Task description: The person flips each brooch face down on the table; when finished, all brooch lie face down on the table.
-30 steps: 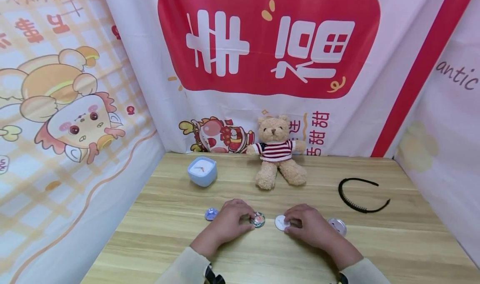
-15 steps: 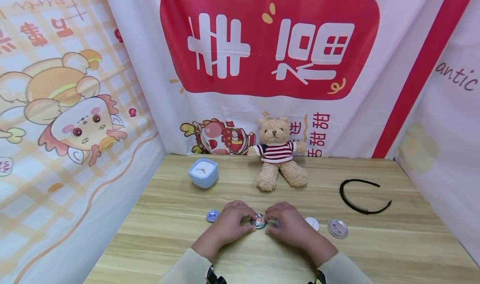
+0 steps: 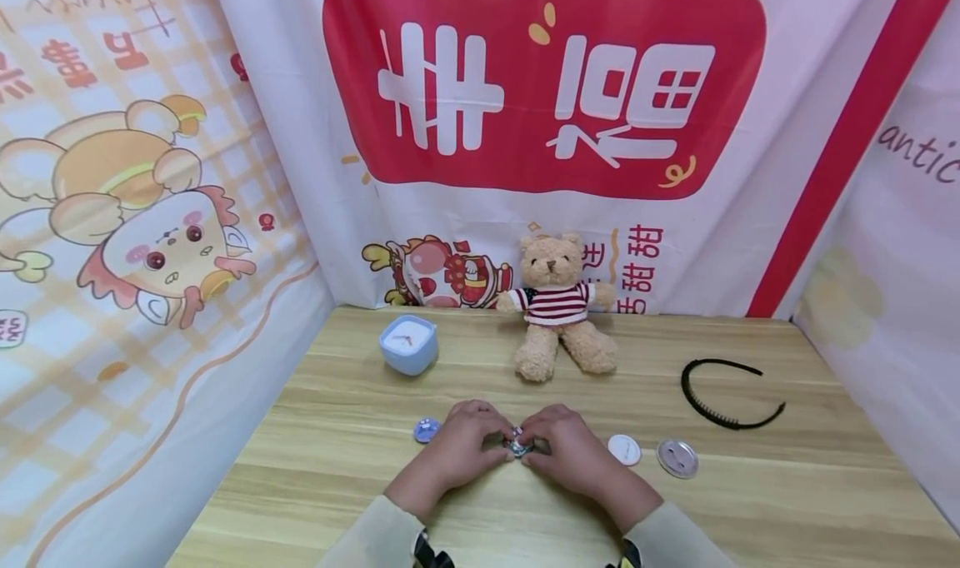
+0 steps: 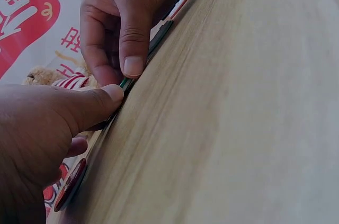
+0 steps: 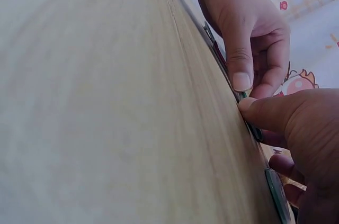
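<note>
Both hands meet over a round badge with a dark green printed face [image 3: 517, 445] on the wooden table. From its left side my left hand [image 3: 467, 445] pinches the edge between thumb and fingers. My right hand [image 3: 564, 450] pinches the opposite edge, its fingertips almost touching the left ones. Much of the badge is hidden behind fingers; only a green sliver of its rim [image 4: 126, 83] shows in the left wrist view. A blue badge [image 3: 427, 430] lies left of my left hand. Right of my right hand lie a white-backed badge [image 3: 624, 450] and a silver-backed badge [image 3: 678, 459].
A pale blue clock [image 3: 408, 346] stands at the back left of the table [image 3: 787, 501]. A teddy bear [image 3: 553, 308] in a striped shirt sits against the printed cloth at the back. The black headband [image 3: 723, 418] lies on the right.
My right hand has let go of the white-backed badge and moved left onto the green badge. The hands have drawn closer together around it; the left hand has barely moved.
</note>
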{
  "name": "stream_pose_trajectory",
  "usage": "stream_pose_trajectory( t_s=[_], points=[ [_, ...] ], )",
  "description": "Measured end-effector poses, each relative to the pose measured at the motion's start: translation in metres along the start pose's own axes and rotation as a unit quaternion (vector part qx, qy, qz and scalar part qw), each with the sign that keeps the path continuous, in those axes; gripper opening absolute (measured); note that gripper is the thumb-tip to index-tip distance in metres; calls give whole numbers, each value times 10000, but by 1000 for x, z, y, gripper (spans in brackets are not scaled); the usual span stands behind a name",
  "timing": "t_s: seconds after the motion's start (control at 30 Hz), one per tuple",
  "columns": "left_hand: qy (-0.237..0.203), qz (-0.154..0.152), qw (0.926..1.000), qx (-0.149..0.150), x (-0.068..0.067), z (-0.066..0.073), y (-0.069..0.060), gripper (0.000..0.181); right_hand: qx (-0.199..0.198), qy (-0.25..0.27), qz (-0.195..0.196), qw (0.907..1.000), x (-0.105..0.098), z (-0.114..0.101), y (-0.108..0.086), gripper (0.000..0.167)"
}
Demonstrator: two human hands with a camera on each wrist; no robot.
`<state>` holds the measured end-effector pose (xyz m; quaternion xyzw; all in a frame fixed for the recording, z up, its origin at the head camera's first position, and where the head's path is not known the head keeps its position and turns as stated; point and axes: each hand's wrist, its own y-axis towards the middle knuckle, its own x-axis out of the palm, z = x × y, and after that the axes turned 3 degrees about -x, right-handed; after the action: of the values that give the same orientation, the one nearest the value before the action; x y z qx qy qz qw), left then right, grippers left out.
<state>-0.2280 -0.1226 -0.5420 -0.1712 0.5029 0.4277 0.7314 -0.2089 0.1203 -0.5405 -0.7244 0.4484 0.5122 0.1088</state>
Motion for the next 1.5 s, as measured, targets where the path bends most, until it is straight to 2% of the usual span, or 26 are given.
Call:
stream_pose_trajectory(
  t_s=[0.2,0.53,0.73,0.9,1.03,1.23,1.33,1.5],
  points=[
    [187,64,9998,100,1,-1,-1,20,-73,-36,111,9999,2,1,-1,15],
    [168,128,9998,-46,-2,1,-1,20,-41,-332,469,9983,-1,-1,0,11],
    [38,543,9983,-210,0,5,-1,13,99,-459,673,9966,-1,-5,1,11],
    [-35,847,9964,-1,1,6,1,9,455,-200,728,9961,1,-4,1,11],
    [16,785,9968,145,0,7,1,13,684,-50,681,9953,3,-1,1,12],
    [147,625,9979,103,-1,7,0,21,952,171,585,9936,3,-2,1,23],
    [157,597,9981,69,0,7,0,22,955,349,548,9933,1,-3,1,30],
    [201,537,9983,60,1,5,0,25,737,295,337,9963,0,-3,1,27]
  ],
)
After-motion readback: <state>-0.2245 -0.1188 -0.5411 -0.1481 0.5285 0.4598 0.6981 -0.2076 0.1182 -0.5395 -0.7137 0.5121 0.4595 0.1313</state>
